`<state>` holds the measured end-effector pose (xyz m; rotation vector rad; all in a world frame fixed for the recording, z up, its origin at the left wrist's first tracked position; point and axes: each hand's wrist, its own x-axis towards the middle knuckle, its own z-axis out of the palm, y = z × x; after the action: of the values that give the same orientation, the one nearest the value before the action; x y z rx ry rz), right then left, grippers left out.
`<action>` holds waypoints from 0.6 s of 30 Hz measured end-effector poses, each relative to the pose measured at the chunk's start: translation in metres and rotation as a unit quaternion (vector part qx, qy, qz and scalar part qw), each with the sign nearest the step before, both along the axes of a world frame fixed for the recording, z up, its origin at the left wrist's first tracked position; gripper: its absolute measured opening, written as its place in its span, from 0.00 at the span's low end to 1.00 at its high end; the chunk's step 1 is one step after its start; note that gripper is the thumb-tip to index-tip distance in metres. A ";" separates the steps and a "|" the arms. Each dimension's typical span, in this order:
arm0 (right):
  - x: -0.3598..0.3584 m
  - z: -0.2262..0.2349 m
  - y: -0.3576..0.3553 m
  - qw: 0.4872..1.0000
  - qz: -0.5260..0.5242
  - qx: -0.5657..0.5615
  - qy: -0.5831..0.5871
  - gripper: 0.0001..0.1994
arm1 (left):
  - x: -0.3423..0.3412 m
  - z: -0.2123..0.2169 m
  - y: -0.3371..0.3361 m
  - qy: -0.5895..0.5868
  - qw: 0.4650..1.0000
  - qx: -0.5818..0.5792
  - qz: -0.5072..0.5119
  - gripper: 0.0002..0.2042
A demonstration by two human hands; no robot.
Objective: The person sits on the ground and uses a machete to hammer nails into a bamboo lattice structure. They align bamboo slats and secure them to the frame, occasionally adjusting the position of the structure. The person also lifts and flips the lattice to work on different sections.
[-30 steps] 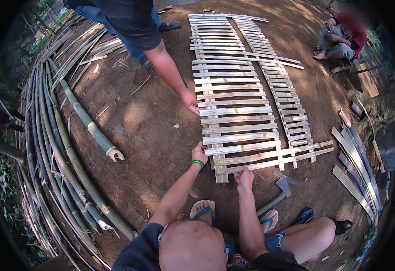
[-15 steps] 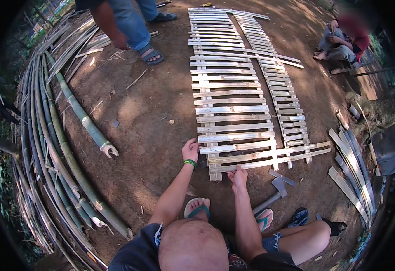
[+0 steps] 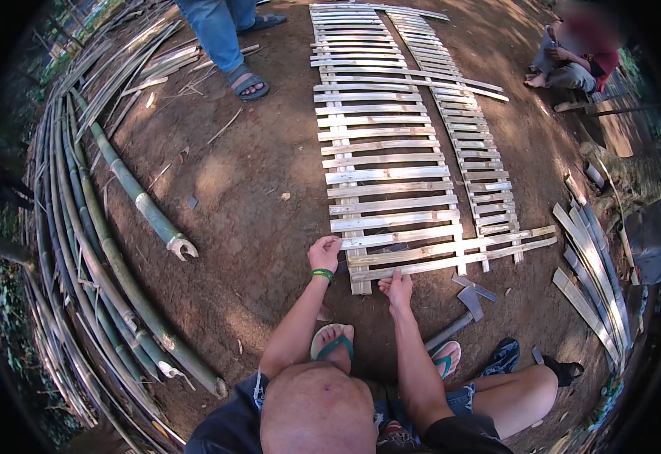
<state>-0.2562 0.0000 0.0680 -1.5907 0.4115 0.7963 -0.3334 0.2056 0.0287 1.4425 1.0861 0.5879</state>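
A long panel of pale split-bamboo slats (image 3: 385, 143) lies on the ground before me, its crosspieces resting on lengthwise strips. My left hand (image 3: 324, 256), with a green band at the wrist, is closed at the left end of a bamboo slat (image 3: 391, 238) near the close end. At the panel's near edge, my right hand (image 3: 397, 290) pinches the lowest long slat (image 3: 451, 262), thumb on top and fingers beneath. That slat reaches across to the narrower slatted panel (image 3: 474, 144) on the right. Beside my right forearm lies a hatchet (image 3: 470, 301) on the soil.
Green bamboo poles (image 3: 111, 250) are piled along the left, one cut pole (image 3: 135, 191) lying apart. Loose split strips (image 3: 591, 280) lie at the right. A person in jeans (image 3: 213, 34) stands at the far left; another person (image 3: 584, 57) sits at the far right.
My left hand has shifted slightly right onto the slat's end. The near slats sit a little higher in view and tilt more. The standing person's lowered hand has left the view.
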 end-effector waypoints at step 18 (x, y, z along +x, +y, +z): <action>0.009 0.006 -0.037 0.928 0.095 -0.254 -0.257 0.22 | -0.010 0.022 0.008 0.090 0.991 0.050 -0.082 0.17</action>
<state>-0.2474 -0.0365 0.0745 -2.2721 0.0772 0.3936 -0.3435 0.2132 0.0509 1.6802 1.0773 0.4070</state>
